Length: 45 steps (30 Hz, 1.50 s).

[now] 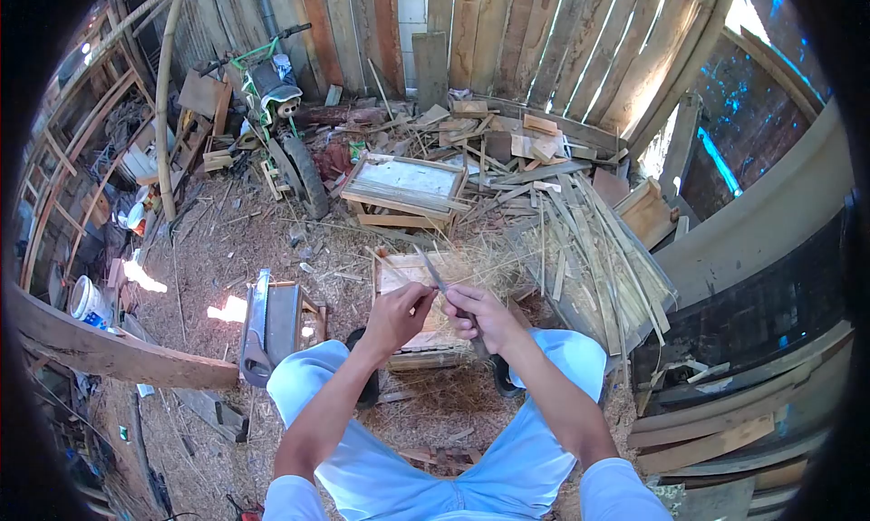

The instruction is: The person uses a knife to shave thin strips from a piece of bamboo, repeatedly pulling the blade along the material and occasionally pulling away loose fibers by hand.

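My right hand [482, 316] is wrapped round the dark handle of a knife [430, 267], whose blade points forward and to the left. Close beside it, my left hand [399, 316] is closed in a pinch near the blade. A thin pale strip seems to run from its fingers, but I cannot make out exactly what it grips. Below both hands, between my knees, lies a low wooden board [399, 272] with thin shavings around it.
A handsaw [258, 326] rests on a small box [283, 314] at my left. Split wooden strips [594, 258] are piled at right. Ahead are a wooden frame [403, 178], scrap wood and a motorbike [292, 149]. A beam [136, 353] crosses the left side.
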### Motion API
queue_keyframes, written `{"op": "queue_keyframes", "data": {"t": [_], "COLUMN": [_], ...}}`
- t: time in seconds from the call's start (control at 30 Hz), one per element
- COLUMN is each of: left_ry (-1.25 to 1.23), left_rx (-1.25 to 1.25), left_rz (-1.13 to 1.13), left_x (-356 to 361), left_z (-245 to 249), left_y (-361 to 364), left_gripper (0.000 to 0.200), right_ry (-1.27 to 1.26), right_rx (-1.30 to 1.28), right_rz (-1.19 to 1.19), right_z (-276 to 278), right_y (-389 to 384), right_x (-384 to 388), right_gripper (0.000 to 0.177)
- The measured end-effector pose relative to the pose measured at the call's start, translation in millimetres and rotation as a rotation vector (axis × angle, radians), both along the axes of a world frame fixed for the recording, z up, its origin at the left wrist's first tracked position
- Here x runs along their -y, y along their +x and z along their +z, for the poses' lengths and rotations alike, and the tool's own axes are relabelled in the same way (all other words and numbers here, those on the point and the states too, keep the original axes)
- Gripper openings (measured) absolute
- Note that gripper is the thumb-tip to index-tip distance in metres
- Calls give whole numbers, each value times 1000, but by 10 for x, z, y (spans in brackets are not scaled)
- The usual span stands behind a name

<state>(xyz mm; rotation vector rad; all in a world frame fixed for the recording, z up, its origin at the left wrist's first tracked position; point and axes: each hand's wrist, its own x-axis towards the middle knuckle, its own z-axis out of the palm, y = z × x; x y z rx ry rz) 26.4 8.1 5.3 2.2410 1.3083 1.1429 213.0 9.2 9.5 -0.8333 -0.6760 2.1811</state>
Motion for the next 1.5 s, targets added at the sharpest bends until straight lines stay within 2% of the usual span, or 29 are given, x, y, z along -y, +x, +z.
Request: {"op": "queue_keyframes", "data": {"t": [0.1, 0.17, 0.23, 0.37, 0.5, 0.57, 0.7, 0.83, 0.9, 1.0, 1.1, 1.23, 1.3, 1.4, 1.5], "left_ry": [-28, -44, -55, -35, -33, -22, -85, -58, -81, -91, -90, -95, -88, -78, -70], "left_rx": [19, 17, 59, 9, 47, 52, 57, 106, 100, 58, 40, 57, 48, 56, 75], "left_rz": [21, 32, 22, -8, 11, 8, -1, 1, 10, 15, 17, 28, -2, -30, -19], "left_x": [-9, -9, -11, 21, -5, -8, 3, -22, -9, 16, 44, 10, -7, 4, -7], "left_z": [34, 38, 47, 70, 11, 24, 56, 51, 83, 130, 144, 113, 75, 37, 64], "left_y": [-74, -116, -143, -131, -72, -38, -29, -139, -190, -209, -214, -177, -122, -84, -130], "left_gripper": [8, 8, 7, 8, 8, 8, 8, 9, 9, 9, 9, 9, 8, 7, 8], "right_ry": [-29, 69, 76, 110, 81, 63, 57, -3, 83, 80, 101, 68, 23, 51, 21], "right_rx": [-10, -52, -57, -64, -35, 15, -36, 24, -46, -175, -90, -75, 9, -52, -51], "right_rz": [-39, -158, -174, -212, -130, 16, 30, -115, -219, -237, -300, -177, -5, 63, -2], "right_z": [24, 34, 132, 81, 37, 26, 3, 81, 164, 141, 138, 100, 72, 17, 47], "right_y": [164, 393, 561, 556, 286, 79, 30, 352, 597, 760, 729, 425, 193, 76, 240], "right_x": [-145, -253, -281, -260, -120, -22, -64, -223, -309, -346, -306, -161, -68, -63, -162], "right_gripper": [33, 27, 28, 30, 31, 28, 24, 28, 31, 31, 31, 31, 28, 25, 24]}}
